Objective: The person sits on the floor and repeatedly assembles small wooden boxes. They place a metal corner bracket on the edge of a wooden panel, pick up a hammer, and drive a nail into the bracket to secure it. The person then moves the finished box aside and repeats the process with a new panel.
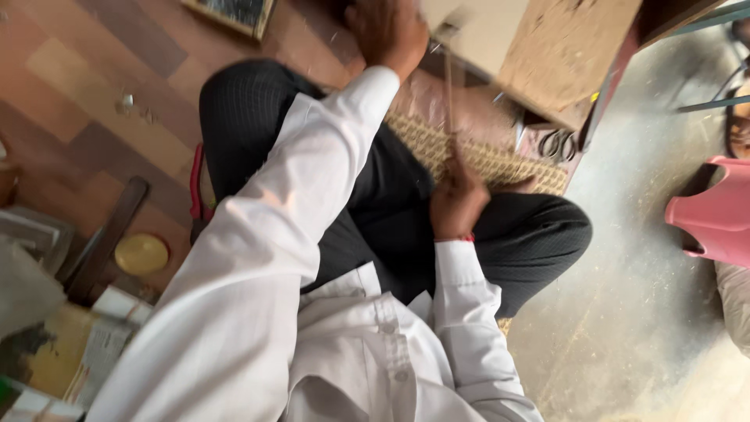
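A: What is held by the left hand [388,33]?

B: It is raised at the far side of the scene, pressed against the edge of a wooden board [566,48] beside a pale panel [483,31]. The fingers are curled, but whether something is clamped inside cannot be told; the view is blurred there.

A: And the right hand [455,202]?

B: It is clenched around the lower end of a thin rod [450,94], which is held nearly upright, its top end reaching the pale panel just right of the left hand. The fist is seen over the lap, in front of a woven mat [500,160].

A: What else is seen around?

B: A pair of scissors [558,144] is laid on the mat's far right end, under the board. A round yellow lid [141,254] is seen on the wooden floor [70,86] at the left, near stacked papers [94,344]. A pink plastic stool [715,215] is placed at the right on dusty concrete.
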Demonstrator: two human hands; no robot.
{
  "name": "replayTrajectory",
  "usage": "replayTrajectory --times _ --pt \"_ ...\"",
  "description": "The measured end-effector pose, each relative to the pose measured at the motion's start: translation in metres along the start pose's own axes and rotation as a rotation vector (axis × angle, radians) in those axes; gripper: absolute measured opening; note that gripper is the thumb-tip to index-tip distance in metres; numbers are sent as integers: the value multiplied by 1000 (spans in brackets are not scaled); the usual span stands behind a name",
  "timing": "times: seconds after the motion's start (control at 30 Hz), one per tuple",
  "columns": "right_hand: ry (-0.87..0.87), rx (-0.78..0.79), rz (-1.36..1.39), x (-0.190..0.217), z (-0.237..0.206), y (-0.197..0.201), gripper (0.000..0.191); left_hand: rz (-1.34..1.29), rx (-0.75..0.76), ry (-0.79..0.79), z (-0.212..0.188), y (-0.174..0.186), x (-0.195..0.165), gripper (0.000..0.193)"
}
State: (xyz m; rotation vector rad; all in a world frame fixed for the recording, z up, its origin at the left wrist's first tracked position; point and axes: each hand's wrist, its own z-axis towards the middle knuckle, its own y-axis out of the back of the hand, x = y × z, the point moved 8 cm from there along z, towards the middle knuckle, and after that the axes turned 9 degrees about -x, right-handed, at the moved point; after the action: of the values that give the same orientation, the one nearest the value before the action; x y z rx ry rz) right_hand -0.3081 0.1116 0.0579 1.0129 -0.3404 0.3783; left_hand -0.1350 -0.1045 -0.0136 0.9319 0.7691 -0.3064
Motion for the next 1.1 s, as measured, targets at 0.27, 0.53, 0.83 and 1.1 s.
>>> replayTrajectory --times 0.27,0.53,0.83,1.1 --pt "-227 49 94 -16 -2 -2 36 7 103 49 0 3 -3 25" --pt "-1007 -101 948 -98 -4 -13 50 -47 -35 151 8 20 10 72" --pt "-1145 -19 1128 -117 -13 -38 51 -339 -129 48 10 23 0 45" --pt "-938 -211 757 -128 -7 -27 51 -1281 235 759 -2 -13 5 36"
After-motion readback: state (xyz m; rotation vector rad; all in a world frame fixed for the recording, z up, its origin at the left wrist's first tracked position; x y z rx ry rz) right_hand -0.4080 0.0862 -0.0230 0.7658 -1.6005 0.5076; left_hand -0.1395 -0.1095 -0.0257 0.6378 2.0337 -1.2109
